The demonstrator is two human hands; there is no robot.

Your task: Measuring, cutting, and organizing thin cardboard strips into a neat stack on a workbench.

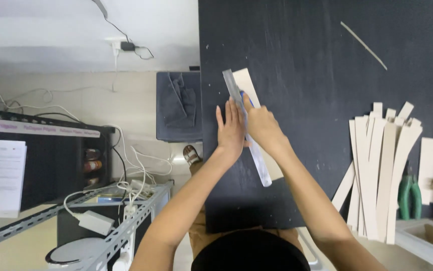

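Left hand (230, 129): flat, fingers spread, pressing a clear ruler (247, 128) onto a pale strip (247, 84).
Right hand (261, 125): closed around a blue pen (243, 95) at the ruler's edge.
Place: dark tabletop (316, 75), near its left edge.

free: upper middle of the dark matte tabletop (301, 45) | blocked: right by pale flat wooden strips (382, 170), green-handled pliers (409, 196)

Small craft workshop: dark bench (326, 100) carried a stack of cut pale strips (377, 170) and green-handled pliers (409, 196); slotted metal shelving (121, 221) tangled with white cables (136, 170) stood alongside.
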